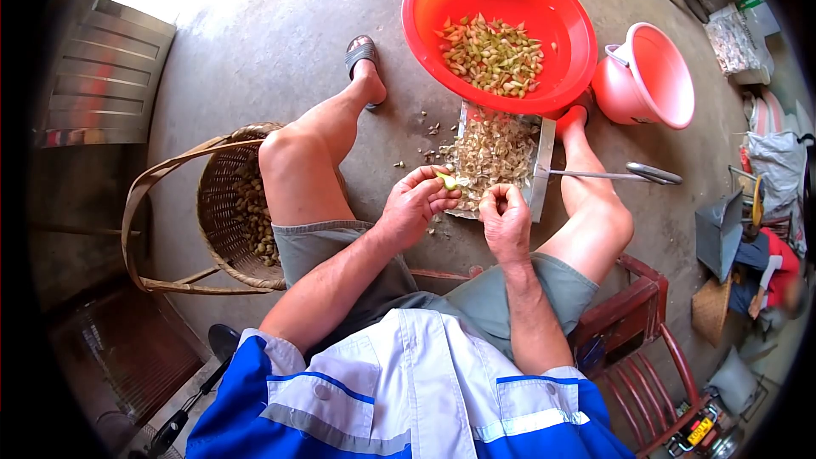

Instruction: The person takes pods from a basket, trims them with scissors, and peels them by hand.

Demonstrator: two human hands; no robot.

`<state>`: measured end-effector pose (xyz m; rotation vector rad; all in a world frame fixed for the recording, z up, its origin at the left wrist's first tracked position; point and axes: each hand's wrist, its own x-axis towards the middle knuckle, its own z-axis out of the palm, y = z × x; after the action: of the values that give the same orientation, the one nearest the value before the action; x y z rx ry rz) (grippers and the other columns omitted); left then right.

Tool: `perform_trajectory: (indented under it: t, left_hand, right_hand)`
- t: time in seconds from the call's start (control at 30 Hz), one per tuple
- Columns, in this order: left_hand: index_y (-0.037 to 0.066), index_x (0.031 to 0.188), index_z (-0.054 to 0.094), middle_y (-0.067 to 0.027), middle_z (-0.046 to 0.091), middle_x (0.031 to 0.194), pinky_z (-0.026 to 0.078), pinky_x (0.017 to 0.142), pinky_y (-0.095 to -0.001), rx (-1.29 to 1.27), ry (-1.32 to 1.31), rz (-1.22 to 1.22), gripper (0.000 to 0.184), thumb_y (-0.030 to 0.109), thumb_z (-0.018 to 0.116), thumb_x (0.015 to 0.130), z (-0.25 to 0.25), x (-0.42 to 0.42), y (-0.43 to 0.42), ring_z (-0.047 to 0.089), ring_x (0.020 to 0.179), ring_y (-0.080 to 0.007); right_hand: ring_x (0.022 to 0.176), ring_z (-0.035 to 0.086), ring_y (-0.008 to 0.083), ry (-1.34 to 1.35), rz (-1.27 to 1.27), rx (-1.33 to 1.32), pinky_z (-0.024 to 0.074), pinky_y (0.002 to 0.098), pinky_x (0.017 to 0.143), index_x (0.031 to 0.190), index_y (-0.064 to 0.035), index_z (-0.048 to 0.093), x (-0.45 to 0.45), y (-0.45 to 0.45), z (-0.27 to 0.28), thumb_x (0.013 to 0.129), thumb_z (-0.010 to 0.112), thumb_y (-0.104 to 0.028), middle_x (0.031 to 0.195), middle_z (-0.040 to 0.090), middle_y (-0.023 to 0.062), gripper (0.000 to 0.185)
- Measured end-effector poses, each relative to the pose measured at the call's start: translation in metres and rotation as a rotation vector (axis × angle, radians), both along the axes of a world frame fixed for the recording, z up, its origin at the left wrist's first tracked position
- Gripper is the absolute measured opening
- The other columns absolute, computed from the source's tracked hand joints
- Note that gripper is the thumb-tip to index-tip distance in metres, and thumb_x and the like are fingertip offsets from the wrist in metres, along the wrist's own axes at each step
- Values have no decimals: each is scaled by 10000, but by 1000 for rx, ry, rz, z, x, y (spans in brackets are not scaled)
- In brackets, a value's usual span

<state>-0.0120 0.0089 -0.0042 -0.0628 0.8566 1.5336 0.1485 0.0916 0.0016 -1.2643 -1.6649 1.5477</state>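
Note:
Between the fingertips of my left hand (pixel 420 201) is a small green-and-white bulb (pixel 448 181). Just to its right, my right hand (pixel 505 214) is closed in a pinch; whatever it may hold is too small to make out. Both hands are over the near edge of a shallow metal dustpan (pixel 541 172) full of pale, dry peelings (pixel 490 146). Beyond it, a large red basin (pixel 561 42) holds a heap of similar green and pinkish bulbs (pixel 495 54). To my left, a woven basket (pixel 223 234) with a tall handle contains many brownish bulbs (pixel 253 212).
A pink bucket (pixel 648 76) stands right of the basin. The dustpan's long handle (pixel 603 175) crosses my right shin. Scraps lie on the floor near the dustpan. A wooden chair (pixel 654 289) is at lower right; another person (pixel 772 272) is at far right.

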Motion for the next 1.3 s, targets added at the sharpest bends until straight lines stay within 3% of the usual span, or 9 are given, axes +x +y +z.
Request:
perform_trajectory:
  t: [0.17, 0.4, 0.6, 0.77, 1.07, 1.2, 1.3]
  left_hand:
    - [2, 1140, 545, -109, 642, 1021, 553, 843, -324, 51, 22, -36, 196, 36, 495, 954, -3, 6, 1, 661, 928, -205]
    - [3, 1142, 549, -81, 631, 983, 547, 839, -302, 13, 70, -83, 197, 42, 512, 953, 5, 10, 3, 641, 925, -176]
    - [8, 1151, 548, -85, 630, 942, 548, 776, -301, 125, -167, -143, 219, 51, 502, 941, 1, 0, 1, 642, 872, -161]
    - [9, 1152, 546, -87, 629, 932, 548, 788, -301, 95, -213, -109, 222, 49, 498, 939, 13, 0, 3, 645, 862, -169]
    - [-1, 1176, 546, -87, 628, 1001, 549, 825, -306, 71, -136, -119, 239, 52, 540, 943, 6, 2, 1, 645, 912, -177]
    - [-12, 1198, 539, -98, 629, 1044, 549, 840, -313, 48, -86, -144, 259, 58, 534, 949, 6, 6, 3, 643, 950, -189]
    - [-20, 1191, 541, -103, 629, 1066, 548, 841, -313, 39, -49, -142, 257, 55, 539, 946, 6, 8, 4, 643, 963, -193]
  right_hand:
    - [649, 543, 39, 183, 30, -115, 459, 203, 564, 989, 12, 598, -7, -3, 15, 876, 667, -62, 799, 591, 2, 152]
    - [639, 583, 88, 38, 154, 54, 481, 242, 580, 925, 0, 606, -5, -4, 4, 884, 650, -74, 811, 599, 28, 95]
    - [632, 555, 69, 24, 18, -86, 470, 239, 578, 885, 11, 575, -5, -5, 6, 871, 635, -59, 776, 608, 15, 94]
    - [616, 535, 44, 11, -27, -37, 459, 231, 553, 1000, 6, 608, 0, 5, 0, 894, 604, -12, 798, 618, 9, 108]
    - [599, 595, 87, -35, 92, 61, 467, 231, 527, 971, 4, 583, 2, 6, 12, 897, 601, -9, 835, 594, 30, 77]
    - [725, 594, 62, 187, 133, -96, 489, 203, 650, 1077, 3, 582, -3, 2, 10, 902, 614, -13, 935, 619, 30, 179]
    - [779, 602, 81, 103, 220, 47, 495, 217, 677, 1051, -3, 608, -5, 3, 24, 881, 626, 11, 937, 603, 31, 171]
